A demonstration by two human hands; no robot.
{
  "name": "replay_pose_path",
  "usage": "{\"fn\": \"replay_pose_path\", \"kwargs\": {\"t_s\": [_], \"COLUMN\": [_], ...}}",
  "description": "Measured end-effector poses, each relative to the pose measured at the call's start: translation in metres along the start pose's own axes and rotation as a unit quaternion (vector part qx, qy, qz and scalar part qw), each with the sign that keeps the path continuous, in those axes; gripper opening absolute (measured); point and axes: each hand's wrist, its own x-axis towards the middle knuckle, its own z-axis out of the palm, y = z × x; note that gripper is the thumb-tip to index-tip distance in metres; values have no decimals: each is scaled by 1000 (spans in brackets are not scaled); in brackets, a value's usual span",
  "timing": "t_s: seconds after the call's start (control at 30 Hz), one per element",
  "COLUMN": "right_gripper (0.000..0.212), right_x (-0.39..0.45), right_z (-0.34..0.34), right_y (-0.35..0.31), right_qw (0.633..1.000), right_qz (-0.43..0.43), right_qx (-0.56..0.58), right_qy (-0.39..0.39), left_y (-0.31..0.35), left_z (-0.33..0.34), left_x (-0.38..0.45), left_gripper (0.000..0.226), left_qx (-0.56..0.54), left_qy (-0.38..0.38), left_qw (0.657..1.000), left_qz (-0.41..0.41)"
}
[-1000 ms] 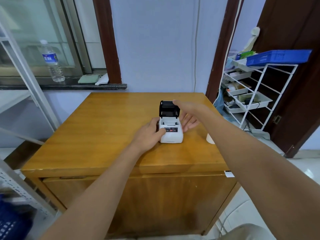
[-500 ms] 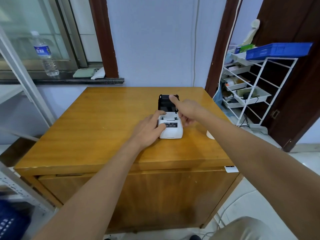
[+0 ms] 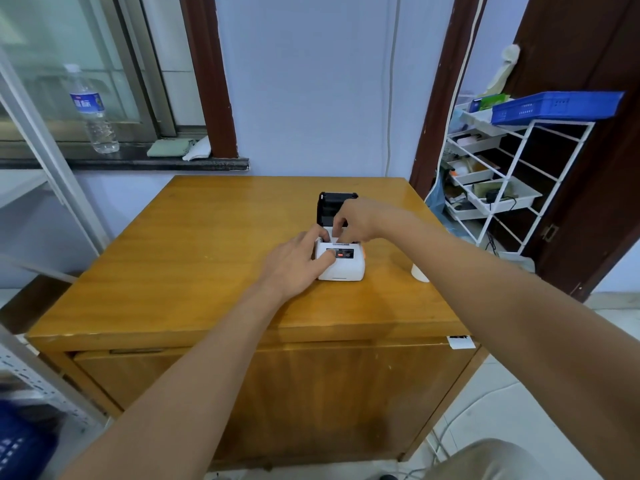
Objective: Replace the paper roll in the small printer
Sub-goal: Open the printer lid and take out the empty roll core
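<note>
A small white printer [image 3: 346, 268] stands on the wooden table [image 3: 207, 237], its black lid [image 3: 332, 202] tipped open toward the wall. My left hand [image 3: 294, 261] grips the printer's left front corner, thumb lying on the control panel. My right hand [image 3: 356, 218] reaches down into the open paper bay, its fingertips pinched on a white paper roll [image 3: 335, 233] of which only a sliver shows. A second white roll [image 3: 419, 271] stands at the table's right edge, partly behind my right forearm.
A water bottle [image 3: 95, 112] and folded cloths sit on the window sill at the back left. To the right stands a white wire rack [image 3: 512, 188] with trays, topped by a blue tray [image 3: 554, 105]. A metal shelf frame runs along the left.
My right hand has come off the lid and dipped its fingers into the paper bay. My left hand stays on the printer, thumb now on the panel.
</note>
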Motion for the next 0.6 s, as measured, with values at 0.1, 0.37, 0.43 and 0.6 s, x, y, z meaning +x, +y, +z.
{"fn": "replay_pose_path", "kwargs": {"t_s": [0.1,0.37,0.43,0.6], "right_gripper": [18,20,22,18], "right_x": [5,-23,-36,-48], "right_z": [5,-12,-15,0], "right_y": [-2,17,26,53], "right_qw": [999,992,980,970], "right_qz": [-10,-26,-18,67], "right_qx": [-37,70,159,187], "right_qy": [12,102,121,143], "left_y": [3,4,2,-4], "left_z": [-2,-1,2,5], "left_x": [-2,-3,-2,-1], "left_gripper": [28,30,31,34], "left_qx": [3,10,27,31], "left_qy": [12,39,51,80], "left_qw": [1000,999,998,996], "left_qz": [-7,-14,-7,-27]}}
